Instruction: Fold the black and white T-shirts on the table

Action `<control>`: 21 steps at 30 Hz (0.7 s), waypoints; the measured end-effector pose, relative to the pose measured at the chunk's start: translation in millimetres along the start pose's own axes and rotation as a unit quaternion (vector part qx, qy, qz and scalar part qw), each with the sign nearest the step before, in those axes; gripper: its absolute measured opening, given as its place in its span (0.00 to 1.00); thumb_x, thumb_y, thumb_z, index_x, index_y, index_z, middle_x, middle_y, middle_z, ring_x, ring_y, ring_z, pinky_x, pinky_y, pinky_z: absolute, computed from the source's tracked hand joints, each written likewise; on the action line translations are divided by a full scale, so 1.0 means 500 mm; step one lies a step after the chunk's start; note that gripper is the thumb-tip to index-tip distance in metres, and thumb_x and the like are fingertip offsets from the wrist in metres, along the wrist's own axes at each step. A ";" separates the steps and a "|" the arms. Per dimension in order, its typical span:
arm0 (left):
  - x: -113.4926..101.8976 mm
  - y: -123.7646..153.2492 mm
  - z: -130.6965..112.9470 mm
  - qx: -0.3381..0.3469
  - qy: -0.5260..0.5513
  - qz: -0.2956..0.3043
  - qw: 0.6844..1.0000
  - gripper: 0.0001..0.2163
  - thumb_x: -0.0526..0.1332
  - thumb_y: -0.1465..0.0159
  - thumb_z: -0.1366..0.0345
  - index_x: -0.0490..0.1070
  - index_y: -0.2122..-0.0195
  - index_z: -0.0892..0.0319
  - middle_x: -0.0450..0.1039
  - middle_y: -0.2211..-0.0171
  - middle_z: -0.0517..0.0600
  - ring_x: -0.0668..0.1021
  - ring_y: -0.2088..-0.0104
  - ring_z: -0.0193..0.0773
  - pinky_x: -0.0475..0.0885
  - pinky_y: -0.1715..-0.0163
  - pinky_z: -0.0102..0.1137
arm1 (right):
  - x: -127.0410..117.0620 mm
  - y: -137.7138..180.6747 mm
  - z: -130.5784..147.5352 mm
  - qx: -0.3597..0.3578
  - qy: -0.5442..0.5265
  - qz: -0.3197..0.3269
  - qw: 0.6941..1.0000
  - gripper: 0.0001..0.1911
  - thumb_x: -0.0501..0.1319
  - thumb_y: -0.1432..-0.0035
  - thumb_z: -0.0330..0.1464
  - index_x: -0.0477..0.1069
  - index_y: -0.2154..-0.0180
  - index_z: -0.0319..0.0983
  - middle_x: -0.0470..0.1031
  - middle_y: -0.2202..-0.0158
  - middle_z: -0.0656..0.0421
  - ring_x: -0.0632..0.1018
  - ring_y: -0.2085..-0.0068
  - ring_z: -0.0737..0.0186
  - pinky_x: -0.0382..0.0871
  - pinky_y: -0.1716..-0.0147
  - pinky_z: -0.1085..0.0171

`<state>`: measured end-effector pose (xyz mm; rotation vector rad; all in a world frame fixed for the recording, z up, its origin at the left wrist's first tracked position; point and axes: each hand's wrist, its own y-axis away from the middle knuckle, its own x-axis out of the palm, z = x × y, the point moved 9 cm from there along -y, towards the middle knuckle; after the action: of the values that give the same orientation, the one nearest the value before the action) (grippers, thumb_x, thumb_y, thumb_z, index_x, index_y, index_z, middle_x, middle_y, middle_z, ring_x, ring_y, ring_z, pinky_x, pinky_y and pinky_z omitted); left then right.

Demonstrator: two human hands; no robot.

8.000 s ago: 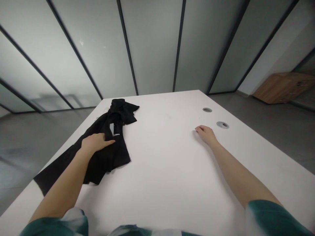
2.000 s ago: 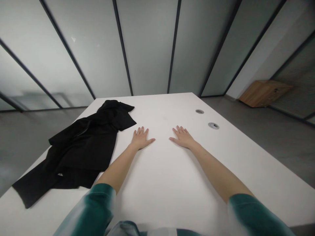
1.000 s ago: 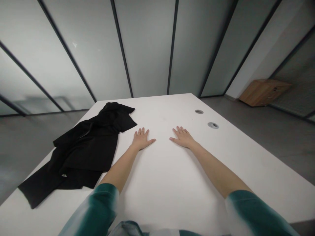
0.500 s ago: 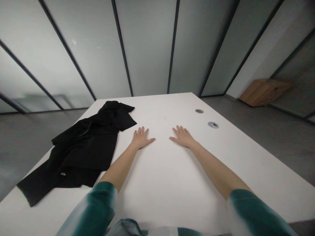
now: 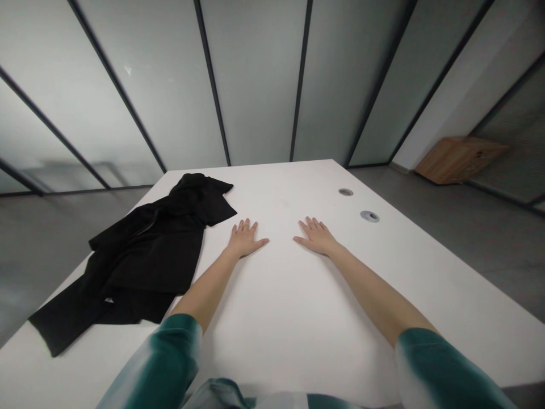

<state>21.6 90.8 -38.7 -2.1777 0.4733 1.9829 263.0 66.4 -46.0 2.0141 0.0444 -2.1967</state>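
My left hand (image 5: 244, 240) lies flat on the white table (image 5: 298, 307), palm down, fingers spread, holding nothing. My right hand (image 5: 317, 237) rests the same way a short distance to its right, also open and empty. A crumpled black garment (image 5: 145, 250) lies on the table's left side, stretching from the far left part down to the near left edge. Its nearest fold is a little to the left of my left hand, not touching it. Both forearms are bare, with green sleeves at the bottom of the view.
Two round cable grommets (image 5: 346, 192) (image 5: 369, 216) sit in the table to the right of my right hand. Frosted glass panels with dark frames (image 5: 255, 85) stand behind the table. A wooden cabinet (image 5: 462, 159) stands on the grey floor at the far right.
Eight seconds ago my left hand was on the black garment and my right hand near the grommets. Both hands now lie flat at the table's middle; nothing has moved over the last two seconds.
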 end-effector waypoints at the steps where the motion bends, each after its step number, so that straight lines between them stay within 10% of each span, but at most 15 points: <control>1: 0.000 0.000 0.000 0.000 0.001 -0.001 1.000 0.44 0.44 0.38 0.33 0.49 0.29 0.61 0.40 0.28 0.62 0.46 0.29 0.60 0.44 0.34 0.53 | 0.001 -0.001 -0.001 -0.001 -0.002 -0.002 1.000 0.49 0.41 0.40 0.63 0.48 0.30 0.38 0.43 0.28 0.46 0.47 0.29 0.42 0.42 0.33 0.46; 11: -0.033 0.004 0.011 -0.015 0.024 -0.060 0.998 0.32 0.52 0.34 0.45 0.60 0.34 0.60 0.53 0.31 0.60 0.56 0.31 0.54 0.53 0.35 0.47 | -0.001 -0.001 -0.004 -0.007 -0.010 -0.007 1.000 0.47 0.42 0.39 0.62 0.51 0.30 0.38 0.44 0.28 0.46 0.48 0.29 0.41 0.42 0.33 0.46; 17: -0.110 0.027 0.120 -0.164 0.010 -0.217 0.962 0.26 0.55 0.35 0.64 0.62 0.35 0.62 0.54 0.31 0.60 0.54 0.31 0.54 0.51 0.34 0.50 | -0.009 0.002 -0.001 -0.008 -0.013 -0.010 1.000 0.45 0.44 0.39 0.60 0.53 0.31 0.38 0.46 0.28 0.47 0.48 0.29 0.42 0.43 0.33 0.48; 21: -0.100 0.036 0.178 -0.249 0.028 -0.169 0.953 0.28 0.53 0.35 0.65 0.57 0.33 0.66 0.59 0.35 0.67 0.64 0.37 0.59 0.64 0.43 0.51 | -0.011 0.004 0.000 -0.003 -0.012 -0.009 1.000 0.45 0.44 0.38 0.60 0.53 0.31 0.38 0.46 0.28 0.47 0.49 0.29 0.43 0.43 0.33 0.48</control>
<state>-71.5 109.0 2.8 -2.3816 -0.4233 1.9991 263.6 64.8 -40.2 1.9904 0.0676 -2.2293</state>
